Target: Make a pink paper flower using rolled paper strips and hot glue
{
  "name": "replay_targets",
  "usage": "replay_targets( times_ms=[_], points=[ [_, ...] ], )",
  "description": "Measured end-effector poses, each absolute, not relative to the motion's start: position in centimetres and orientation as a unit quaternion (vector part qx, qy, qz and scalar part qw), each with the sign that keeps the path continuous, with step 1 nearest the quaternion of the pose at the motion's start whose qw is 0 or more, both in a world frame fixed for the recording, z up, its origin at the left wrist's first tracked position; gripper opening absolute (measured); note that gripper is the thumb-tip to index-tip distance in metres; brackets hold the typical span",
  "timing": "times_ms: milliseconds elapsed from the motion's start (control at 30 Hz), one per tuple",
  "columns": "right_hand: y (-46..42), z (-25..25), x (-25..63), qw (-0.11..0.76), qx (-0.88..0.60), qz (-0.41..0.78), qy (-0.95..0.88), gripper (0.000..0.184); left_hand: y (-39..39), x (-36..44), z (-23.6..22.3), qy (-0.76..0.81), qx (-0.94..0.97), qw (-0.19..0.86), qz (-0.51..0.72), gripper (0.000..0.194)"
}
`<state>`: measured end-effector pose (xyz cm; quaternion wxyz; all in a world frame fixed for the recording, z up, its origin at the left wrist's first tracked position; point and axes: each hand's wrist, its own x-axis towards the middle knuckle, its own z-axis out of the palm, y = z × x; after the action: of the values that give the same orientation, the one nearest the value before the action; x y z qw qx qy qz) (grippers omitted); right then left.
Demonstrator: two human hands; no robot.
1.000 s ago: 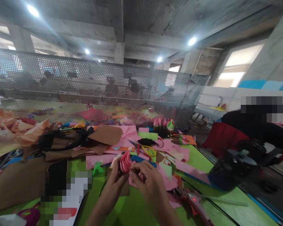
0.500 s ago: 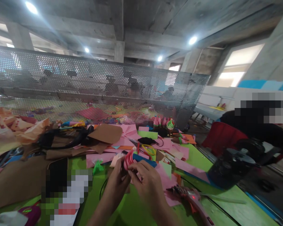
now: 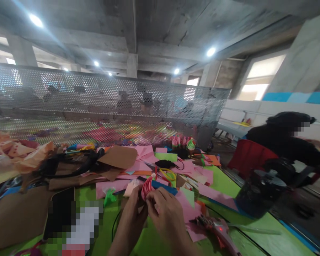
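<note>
Both my hands meet at the bottom centre over a green table. Between their fingertips sits a small pink and white folded paper piece, layered like a fan. My left hand pinches it from the left side. My right hand grips it from the right, fingers curled over the top. Pink paper sheets lie scattered just beyond the hands.
A pink glue gun lies right of my right hand. Brown card, a phone, yellow-handled scissors and finished paper flowers cover the table. A perforated metal screen backs it. A person in black sits at right.
The folded paper piece has been turned and squeezed narrower between my fingers. The view has tipped slightly, so my hands sit lower in the picture.
</note>
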<state>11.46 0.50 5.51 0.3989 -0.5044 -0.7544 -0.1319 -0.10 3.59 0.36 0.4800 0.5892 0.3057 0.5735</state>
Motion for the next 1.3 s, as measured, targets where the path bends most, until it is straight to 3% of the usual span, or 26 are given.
replay_targets(
  times_ms=[367, 667, 1300],
  points=[
    [0.7, 5.4, 11.4, 0.389, -0.51, -0.155, -0.751, 0.017, 3.6, -0.1, 0.5, 0.308, 0.564, 0.509, 0.573, 0.042],
    [0.0, 5.6, 11.3, 0.415, -0.488, -0.058, -0.766, 0.012, 3.9, -0.9, 0.9, 0.33, 0.596, 0.458, 0.571, 0.038],
    [0.2, 5.7, 11.2, 0.427, -0.493, -0.024, -0.758, 0.015, 3.7, -1.1, 1.4, 0.38, 0.576, 0.43, 0.582, 0.04]
  ],
)
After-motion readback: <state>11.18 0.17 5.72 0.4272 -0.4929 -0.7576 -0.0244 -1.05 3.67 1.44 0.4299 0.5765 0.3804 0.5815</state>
